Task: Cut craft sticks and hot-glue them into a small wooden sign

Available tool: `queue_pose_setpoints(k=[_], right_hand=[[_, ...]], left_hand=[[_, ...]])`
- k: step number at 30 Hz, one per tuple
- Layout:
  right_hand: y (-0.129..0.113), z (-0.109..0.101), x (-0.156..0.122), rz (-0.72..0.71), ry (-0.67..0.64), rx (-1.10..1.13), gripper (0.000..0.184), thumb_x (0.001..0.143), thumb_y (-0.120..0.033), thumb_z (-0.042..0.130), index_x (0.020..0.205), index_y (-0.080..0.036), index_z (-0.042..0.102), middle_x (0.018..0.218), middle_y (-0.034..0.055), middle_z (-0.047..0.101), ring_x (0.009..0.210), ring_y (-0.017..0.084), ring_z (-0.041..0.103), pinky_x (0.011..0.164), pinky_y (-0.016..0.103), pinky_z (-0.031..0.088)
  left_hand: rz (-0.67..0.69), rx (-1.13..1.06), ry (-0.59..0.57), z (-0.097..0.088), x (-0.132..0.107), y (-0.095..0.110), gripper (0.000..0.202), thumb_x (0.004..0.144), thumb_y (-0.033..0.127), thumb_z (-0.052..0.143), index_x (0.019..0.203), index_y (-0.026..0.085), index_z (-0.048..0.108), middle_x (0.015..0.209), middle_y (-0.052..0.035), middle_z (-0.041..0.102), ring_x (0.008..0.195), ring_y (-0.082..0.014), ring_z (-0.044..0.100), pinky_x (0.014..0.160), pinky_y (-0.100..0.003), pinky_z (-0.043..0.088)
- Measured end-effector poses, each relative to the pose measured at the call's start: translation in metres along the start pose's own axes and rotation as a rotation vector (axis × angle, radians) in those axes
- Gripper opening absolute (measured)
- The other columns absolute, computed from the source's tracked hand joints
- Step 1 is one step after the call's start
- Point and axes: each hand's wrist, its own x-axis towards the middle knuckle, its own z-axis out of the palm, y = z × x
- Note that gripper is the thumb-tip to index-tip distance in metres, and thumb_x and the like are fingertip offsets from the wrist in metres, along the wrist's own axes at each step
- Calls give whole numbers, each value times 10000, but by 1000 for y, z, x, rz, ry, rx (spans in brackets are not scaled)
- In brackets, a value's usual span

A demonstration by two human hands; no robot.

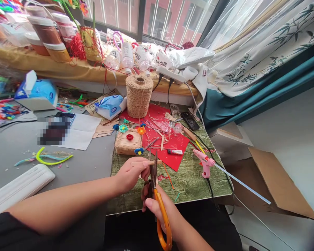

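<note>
My left hand (133, 173) pinches a flat wooden craft stick (154, 162) that points to the right. The stick lies between the parted blades of a pair of scissors (162, 212) with orange handles. Around those handles is my right hand (161, 205), its fingers partly hidden. Just beyond my hands stands a twine-wrapped box (125, 143) with small pipe-cleaner flowers on and around it, among them a red flower (129, 137) and an orange flower (141, 130). Scraps of stick and twine lie on a red sheet (176, 150) to the right.
A large twine spool (139, 96) stands behind the box. To the right, a pink glue gun (205, 163) with a long glue stick lies near the table's edge, its cord hanging down. A lime pipe cleaner (53, 161) and a white device (21, 191) are at left.
</note>
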Motion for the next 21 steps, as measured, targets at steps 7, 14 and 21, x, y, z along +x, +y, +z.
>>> queue_pose_setpoints(k=[7,14,21], right_hand=[[4,0,4,34,14,118,240,871,-315,617,1090,-220,597,1023,48,569,872,202,566,784,362,543],[9,2,11,54,71,33,154,893,-363,581,918,-222,527,811,-6,486,663,160,505,576,307,527],[-3,-4,13,53,119,-241,126,971,-330,546,909,-225,515,821,-4,474,690,156,491,609,289,509]], left_hand=[[20,61,-11,0,1,3,423,993,337,443,595,194,461,622,-26,600,623,-144,500,655,-300,402],[68,84,-4,-2,1,2,421,1008,328,426,607,199,441,642,-23,601,641,-146,499,670,-300,404],[49,140,13,-2,1,4,413,999,325,420,607,201,451,669,-35,643,671,-157,533,690,-295,422]])
